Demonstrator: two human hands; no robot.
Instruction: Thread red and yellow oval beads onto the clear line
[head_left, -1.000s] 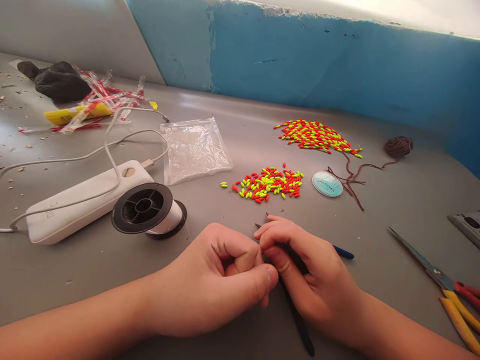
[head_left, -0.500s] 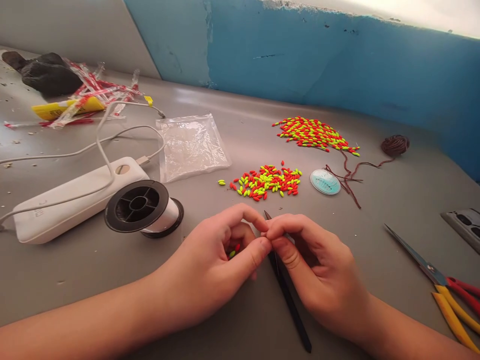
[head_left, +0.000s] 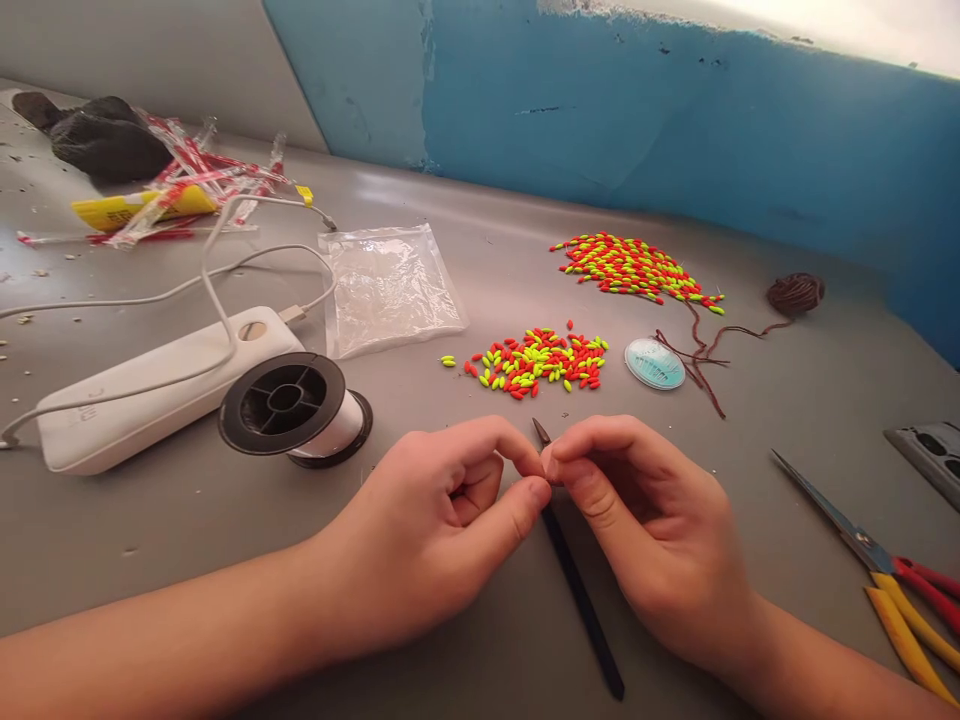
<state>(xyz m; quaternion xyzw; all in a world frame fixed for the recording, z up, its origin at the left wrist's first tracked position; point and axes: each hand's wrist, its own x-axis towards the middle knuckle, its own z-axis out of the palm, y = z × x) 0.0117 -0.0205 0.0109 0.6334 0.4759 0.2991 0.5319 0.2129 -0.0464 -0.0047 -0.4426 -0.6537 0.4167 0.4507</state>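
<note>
My left hand [head_left: 442, 520] is closed in a pinch, with thumb and forefinger tips meeting the fingertips of my right hand [head_left: 652, 520]. The right hand pinches too, and whatever lies between the fingertips is too small to make out. Beneath the hands a slim black pointed tool [head_left: 581, 600], perhaps tweezers, lies on the table, its tip showing just beyond the fingers. Ahead of them is a loose pile of small oval red and yellow-green beads [head_left: 536, 362]. Farther back, more of these beads [head_left: 634, 267] lie in close rows.
A spool of clear line [head_left: 330, 435], a white power strip [head_left: 150, 400] and a clear plastic bag [head_left: 394, 285] stand left. On the right are a round needle case [head_left: 655, 363], brown yarn [head_left: 796, 293] and scissors [head_left: 862, 545]. Plastic wrappers [head_left: 202, 180] lie back left; a blue wall [head_left: 637, 110] rises behind.
Both hands have shifted slightly to the right and stay pinched together. The red and green beads that showed inside my left hand are no longer visible. The camera view has moved a little.
</note>
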